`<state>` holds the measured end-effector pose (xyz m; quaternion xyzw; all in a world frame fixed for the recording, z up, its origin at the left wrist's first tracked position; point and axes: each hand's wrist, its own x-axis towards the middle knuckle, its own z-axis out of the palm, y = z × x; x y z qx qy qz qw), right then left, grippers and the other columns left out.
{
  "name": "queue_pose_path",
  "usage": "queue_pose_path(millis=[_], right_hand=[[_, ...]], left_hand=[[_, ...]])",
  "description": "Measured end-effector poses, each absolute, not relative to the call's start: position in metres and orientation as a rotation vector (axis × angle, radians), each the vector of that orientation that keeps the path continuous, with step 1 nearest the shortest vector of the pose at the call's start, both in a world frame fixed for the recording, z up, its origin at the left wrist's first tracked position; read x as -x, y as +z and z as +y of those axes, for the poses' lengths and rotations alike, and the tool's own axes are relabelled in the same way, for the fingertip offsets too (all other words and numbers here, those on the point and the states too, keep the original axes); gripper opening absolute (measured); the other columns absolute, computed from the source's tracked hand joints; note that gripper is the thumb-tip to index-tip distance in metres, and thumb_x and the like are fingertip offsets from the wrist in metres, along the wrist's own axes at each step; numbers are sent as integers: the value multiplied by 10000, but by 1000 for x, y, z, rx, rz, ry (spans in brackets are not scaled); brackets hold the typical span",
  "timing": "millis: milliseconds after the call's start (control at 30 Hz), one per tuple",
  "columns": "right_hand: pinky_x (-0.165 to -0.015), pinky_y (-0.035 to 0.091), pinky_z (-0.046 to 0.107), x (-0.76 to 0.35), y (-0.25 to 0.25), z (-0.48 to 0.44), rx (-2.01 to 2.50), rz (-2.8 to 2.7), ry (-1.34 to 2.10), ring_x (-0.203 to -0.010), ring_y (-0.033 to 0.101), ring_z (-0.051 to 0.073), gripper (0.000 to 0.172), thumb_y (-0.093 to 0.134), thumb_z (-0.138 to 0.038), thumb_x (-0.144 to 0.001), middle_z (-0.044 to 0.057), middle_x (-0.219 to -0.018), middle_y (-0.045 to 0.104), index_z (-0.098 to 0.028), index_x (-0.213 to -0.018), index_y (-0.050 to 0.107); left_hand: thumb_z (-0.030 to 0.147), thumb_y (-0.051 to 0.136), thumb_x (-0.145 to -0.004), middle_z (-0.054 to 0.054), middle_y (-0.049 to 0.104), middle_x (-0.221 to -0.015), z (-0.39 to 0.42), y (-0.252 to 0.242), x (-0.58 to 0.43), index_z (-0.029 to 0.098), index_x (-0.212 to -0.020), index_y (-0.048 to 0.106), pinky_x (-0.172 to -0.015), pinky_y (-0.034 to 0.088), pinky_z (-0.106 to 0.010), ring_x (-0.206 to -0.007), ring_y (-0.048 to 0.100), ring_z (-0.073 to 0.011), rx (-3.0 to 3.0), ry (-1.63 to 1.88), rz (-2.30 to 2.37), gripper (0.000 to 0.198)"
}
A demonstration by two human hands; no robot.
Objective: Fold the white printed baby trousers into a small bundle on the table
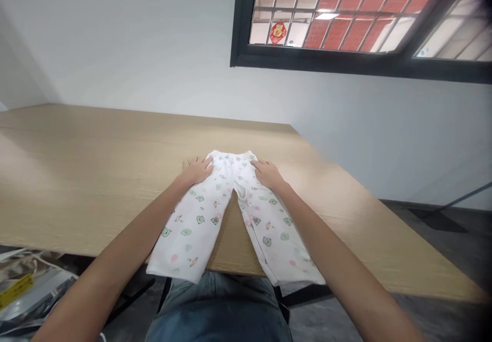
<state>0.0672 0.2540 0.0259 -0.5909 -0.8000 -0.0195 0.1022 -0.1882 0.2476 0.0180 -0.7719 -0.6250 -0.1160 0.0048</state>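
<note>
A pair of white children's trousers (203,214) with green, pink and orange printed figures lies spread flat on the wooden table. Its waistband points toward the wall, and both leg ends hang at or just over the near edge. My left hand (199,169) rests at the left side below the waistband, fingers stretched out, the tips on the cloth. On the opposite side my right hand (268,174) lies flat, its fingertips touching the cloth's edge. A small fold shows at the crotch. My forearms run alongside the two trouser legs.
The wooden table (96,178) reaches the wall at the back and has a slanted right edge. Bags of clear plastic with a yellow label (16,290) sit low at the left. A barred window (326,19) is above. A dark stand base (438,220) stands on the floor at right.
</note>
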Motion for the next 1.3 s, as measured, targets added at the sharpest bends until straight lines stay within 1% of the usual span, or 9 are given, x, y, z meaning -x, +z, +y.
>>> queue_pose_path(millis=[233,400,500,600,767,900,967,1167,1300], right_hand=[[-988,335,455,-71,25,254,1720,-2361,-20,-1189,420,281,457,311,-118,-871,81,-1326,475,-181,-1289,484],[-1056,249,455,-48,42,246,1329,-2228,-47,-1345,173,263,471,322,-108,-840,99,-1479,205,-130,-1281,486],[-1061,280,387,-12,58,228,973,-2316,207,-1302,299,191,452,271,-160,-885,61,-1401,383,-175,-1278,493],[-1006,367,340,24,60,215,870,-2715,462,-1188,459,160,416,242,-261,-942,-28,-1268,538,-289,-1238,533],[-1045,261,492,53,42,237,1094,-2836,343,-1257,376,242,401,306,-251,-944,39,-1394,400,-244,-1320,447],[-1035,176,585,59,41,265,1287,-2687,302,-1274,340,295,404,310,-189,-930,112,-1397,381,-175,-1306,457],[-1026,254,532,52,49,269,1290,-2658,374,-1230,405,291,372,339,-219,-925,108,-1352,446,-171,-1244,524],[-809,475,261,-18,72,257,1164,-2491,595,-999,577,170,341,383,-275,-889,43,-1247,556,-200,-1151,589],[-549,454,232,-57,55,245,1112,-2136,874,-632,574,129,302,432,-277,-800,62,-853,667,-144,-948,659]], left_hand=[[370,508,-884,-105,364,-1374,241,26,185,201,-1302,401,-990,319,-556,-1223,387,-296,2415,-385,-2041,464],[360,374,-918,-131,311,-1427,216,55,182,189,-1358,315,-1015,304,-494,-1293,306,-307,2522,-397,-1985,477],[335,297,-923,-91,536,-1263,186,67,179,184,-1232,481,-923,423,-353,-1126,519,-238,2706,-314,-1852,390],[282,320,-908,-109,571,-1226,146,65,178,139,-1195,520,-888,453,-318,-1078,563,-228,2788,-241,-1780,379],[325,337,-915,-181,394,-1380,58,27,174,43,-1313,404,-1019,366,-413,-1288,353,-285,2726,-264,-1740,493],[412,350,-914,-162,486,-1308,0,-10,173,75,-1282,459,-905,491,-403,-1185,487,-292,2339,-612,-1473,511],[449,366,-907,-111,550,-1255,-12,-12,180,140,-1265,487,-840,534,-352,-1115,555,-257,2301,-704,-1379,489],[365,314,-934,-13,649,-1110,11,38,170,248,-1095,595,-816,533,-301,-982,620,-182,2572,-813,-1813,345],[296,345,-920,-50,611,-1154,54,57,93,205,-1097,588,-946,441,-346,-1064,553,-189,2826,-1053,-1611,314]])
